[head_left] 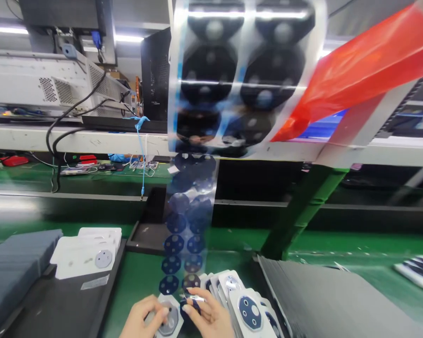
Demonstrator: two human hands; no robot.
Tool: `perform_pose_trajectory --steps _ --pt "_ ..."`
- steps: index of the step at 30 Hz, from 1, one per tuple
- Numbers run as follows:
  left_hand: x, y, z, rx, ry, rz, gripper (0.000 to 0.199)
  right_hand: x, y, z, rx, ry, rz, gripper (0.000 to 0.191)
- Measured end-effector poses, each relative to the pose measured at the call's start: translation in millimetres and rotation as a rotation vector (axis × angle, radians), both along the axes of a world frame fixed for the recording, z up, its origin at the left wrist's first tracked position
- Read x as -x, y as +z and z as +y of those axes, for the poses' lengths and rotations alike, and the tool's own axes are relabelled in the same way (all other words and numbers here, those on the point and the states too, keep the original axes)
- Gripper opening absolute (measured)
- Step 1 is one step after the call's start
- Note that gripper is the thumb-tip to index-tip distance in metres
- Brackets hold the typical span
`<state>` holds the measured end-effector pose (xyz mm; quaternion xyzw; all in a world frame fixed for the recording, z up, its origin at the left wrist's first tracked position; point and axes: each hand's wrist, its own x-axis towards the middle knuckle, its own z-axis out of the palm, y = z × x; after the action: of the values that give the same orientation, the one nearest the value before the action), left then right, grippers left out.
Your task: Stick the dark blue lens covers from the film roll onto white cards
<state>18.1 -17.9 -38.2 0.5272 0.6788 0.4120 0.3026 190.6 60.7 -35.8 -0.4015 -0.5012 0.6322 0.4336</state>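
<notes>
A white plate point(176, 307) with a grey eight-sided disc point(169, 321) lies low in the middle of the view. My left hand point(144, 318) grips its left side, thumb and forefinger close together over the disc. Just right of it, my right hand point(211, 313) pinches a dark blue round sticker point(190, 307); a small shiny thing shows by its fingertips, too blurred to name. Directly above hangs a clear strip point(183, 230) with two columns of similar stickers, coming down from a roll point(246, 70). White plates bearing dark blue stickers point(250, 312) are stacked beside my right hand.
Grey sheets point(320, 300) are piled at right, blue-grey ones point(17, 267) at left. White plates point(88, 251) lie on a black tray point(63, 300). A green post point(303, 211) and red plastic sheet point(366, 70) stand right of the roll; a shelf point(74, 137) crosses behind.
</notes>
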Motion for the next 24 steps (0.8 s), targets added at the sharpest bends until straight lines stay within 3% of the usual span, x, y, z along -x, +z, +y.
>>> perform_pose_trajectory --steps 7,10,15,24 --pt "-4 -13.2 3 0.124 0.069 0.004 0.044 0 -6.0 1 0.021 0.056 -0.058 0.055" --pt "-3 -10.3 2 0.081 0.081 -0.128 0.042 1 -3.6 -3 0.036 0.069 -0.026 0.061" --pt "-4 -1.4 0 -0.036 0.129 -0.361 0.042 0 2.4 -7 -0.001 0.049 0.007 0.05" --pt "-9 4.6 -3 -0.091 0.13 -0.414 0.037 -4 0.3 -7 -0.128 0.056 -0.058 0.037"
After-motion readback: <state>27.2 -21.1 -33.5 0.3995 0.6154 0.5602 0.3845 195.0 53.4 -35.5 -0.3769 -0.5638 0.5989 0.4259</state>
